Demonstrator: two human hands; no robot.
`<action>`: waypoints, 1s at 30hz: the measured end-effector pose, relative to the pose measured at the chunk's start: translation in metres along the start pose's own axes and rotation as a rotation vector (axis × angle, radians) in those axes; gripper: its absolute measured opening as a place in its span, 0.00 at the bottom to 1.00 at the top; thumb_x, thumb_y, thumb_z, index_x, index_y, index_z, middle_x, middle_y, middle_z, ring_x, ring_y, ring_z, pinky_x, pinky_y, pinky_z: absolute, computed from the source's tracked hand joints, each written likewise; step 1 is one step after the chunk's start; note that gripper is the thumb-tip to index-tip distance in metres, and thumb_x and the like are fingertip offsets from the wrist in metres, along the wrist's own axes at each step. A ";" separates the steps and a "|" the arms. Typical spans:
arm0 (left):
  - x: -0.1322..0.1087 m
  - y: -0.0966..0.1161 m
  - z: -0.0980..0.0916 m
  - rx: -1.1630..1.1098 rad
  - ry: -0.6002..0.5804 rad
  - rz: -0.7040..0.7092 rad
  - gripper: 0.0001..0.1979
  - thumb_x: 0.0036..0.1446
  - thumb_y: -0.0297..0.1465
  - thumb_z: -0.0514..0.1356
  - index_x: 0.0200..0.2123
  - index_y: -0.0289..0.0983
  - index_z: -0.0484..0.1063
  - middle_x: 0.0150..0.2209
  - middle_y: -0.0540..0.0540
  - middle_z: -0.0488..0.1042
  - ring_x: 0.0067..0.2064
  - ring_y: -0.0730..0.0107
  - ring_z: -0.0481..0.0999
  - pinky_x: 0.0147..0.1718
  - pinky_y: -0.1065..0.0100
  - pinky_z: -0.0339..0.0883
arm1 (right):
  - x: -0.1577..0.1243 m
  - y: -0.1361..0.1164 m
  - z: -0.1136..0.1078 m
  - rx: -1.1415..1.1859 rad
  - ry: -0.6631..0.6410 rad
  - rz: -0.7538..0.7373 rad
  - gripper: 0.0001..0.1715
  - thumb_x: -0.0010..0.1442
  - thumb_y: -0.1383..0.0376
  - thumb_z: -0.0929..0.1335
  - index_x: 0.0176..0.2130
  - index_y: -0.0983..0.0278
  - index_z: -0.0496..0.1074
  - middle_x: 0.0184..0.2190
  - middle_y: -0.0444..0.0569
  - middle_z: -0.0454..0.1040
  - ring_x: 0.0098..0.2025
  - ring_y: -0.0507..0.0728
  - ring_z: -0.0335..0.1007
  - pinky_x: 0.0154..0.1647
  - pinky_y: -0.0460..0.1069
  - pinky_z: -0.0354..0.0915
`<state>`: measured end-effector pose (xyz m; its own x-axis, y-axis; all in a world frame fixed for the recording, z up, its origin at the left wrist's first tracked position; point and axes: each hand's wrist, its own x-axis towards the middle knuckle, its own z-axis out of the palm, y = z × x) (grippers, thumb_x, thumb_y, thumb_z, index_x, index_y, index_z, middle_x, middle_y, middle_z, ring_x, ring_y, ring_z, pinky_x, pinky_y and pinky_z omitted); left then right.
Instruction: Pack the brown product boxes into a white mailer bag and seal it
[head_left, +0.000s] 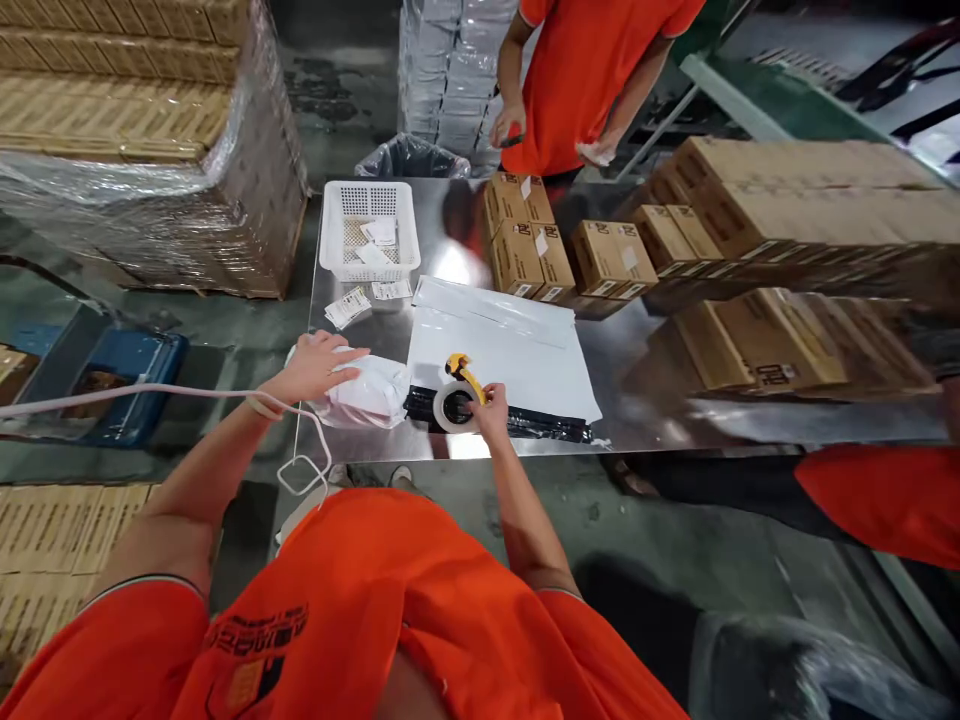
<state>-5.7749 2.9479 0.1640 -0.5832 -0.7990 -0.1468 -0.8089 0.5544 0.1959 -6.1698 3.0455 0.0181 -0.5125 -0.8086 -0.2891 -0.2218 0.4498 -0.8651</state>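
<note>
My left hand (321, 362) lies with fingers spread on top of a white plastic-wrapped package (375, 393) at the table's near left. In my right hand (491, 408) is a yellow tape dispenser (474, 382) carrying a wide roll of tape (444, 412); my fingers are closed around its handle. The dispenser is over a strip of black plastic (551, 425) along the table's front edge. Behind it a stack of flat white mailing bags (510, 350) covers the middle of the table.
A white basket (327, 225) holds paper labels, with more labels (348, 307) before it. Brown cartons (517, 255) stand at the back and right. One co-worker (592, 80) is across the table, another (877, 500) at right. A pale cable (187, 390) crosses my left forearm.
</note>
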 end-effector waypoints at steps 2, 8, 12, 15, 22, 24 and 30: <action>0.015 -0.010 -0.004 -0.036 -0.035 0.103 0.29 0.79 0.49 0.58 0.76 0.51 0.77 0.68 0.38 0.80 0.68 0.43 0.73 0.68 0.47 0.61 | -0.019 -0.018 -0.009 0.202 -0.084 -0.040 0.46 0.36 0.56 0.83 0.52 0.57 0.69 0.45 0.44 0.80 0.45 0.59 0.77 0.45 0.51 0.74; 0.026 -0.012 -0.011 -0.133 -0.058 0.071 0.32 0.71 0.54 0.66 0.71 0.47 0.81 0.72 0.38 0.78 0.75 0.35 0.69 0.78 0.34 0.52 | -0.075 -0.061 -0.002 0.504 -0.556 0.194 0.36 0.27 0.61 0.87 0.38 0.62 0.80 0.35 0.50 0.85 0.36 0.62 0.81 0.42 0.55 0.78; 0.012 -0.002 -0.011 -0.150 -0.037 -0.107 0.31 0.69 0.58 0.68 0.71 0.57 0.81 0.80 0.41 0.68 0.76 0.24 0.64 0.75 0.24 0.51 | -0.096 -0.078 -0.019 0.424 -0.480 0.015 0.37 0.34 0.52 0.89 0.41 0.62 0.82 0.36 0.50 0.85 0.35 0.61 0.81 0.39 0.55 0.78; 0.008 0.005 -0.011 -0.235 -0.037 -0.167 0.30 0.71 0.56 0.67 0.71 0.57 0.82 0.76 0.42 0.71 0.71 0.34 0.71 0.70 0.40 0.64 | -0.104 -0.101 -0.044 0.333 -0.547 -0.146 0.40 0.41 0.44 0.89 0.46 0.60 0.82 0.40 0.52 0.86 0.40 0.64 0.84 0.42 0.56 0.80; 0.020 0.017 -0.012 -0.328 0.010 -0.262 0.23 0.66 0.50 0.75 0.60 0.49 0.89 0.69 0.42 0.79 0.68 0.36 0.72 0.66 0.43 0.66 | -0.116 -0.176 -0.028 0.303 -0.827 -0.235 0.50 0.49 0.25 0.82 0.50 0.61 0.81 0.34 0.52 0.83 0.35 0.63 0.82 0.35 0.54 0.79; 0.024 0.017 -0.011 -0.321 -0.016 -0.282 0.23 0.63 0.50 0.76 0.56 0.46 0.90 0.67 0.40 0.80 0.68 0.34 0.72 0.66 0.42 0.67 | -0.118 -0.193 -0.018 0.289 -0.894 -0.220 0.53 0.50 0.23 0.80 0.52 0.61 0.81 0.35 0.53 0.84 0.35 0.62 0.82 0.33 0.52 0.77; 0.026 0.022 -0.015 -0.275 -0.055 -0.313 0.30 0.64 0.51 0.73 0.63 0.43 0.86 0.64 0.37 0.81 0.65 0.35 0.75 0.63 0.46 0.71 | -0.104 -0.202 0.007 0.210 -1.037 -0.251 0.49 0.46 0.36 0.87 0.53 0.65 0.80 0.40 0.51 0.84 0.36 0.57 0.79 0.33 0.48 0.75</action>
<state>-5.8068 2.9358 0.1794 -0.3216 -0.9012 -0.2905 -0.9018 0.1980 0.3840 -6.0662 3.0365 0.2202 0.4995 -0.8393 -0.2146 -0.0254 0.2334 -0.9720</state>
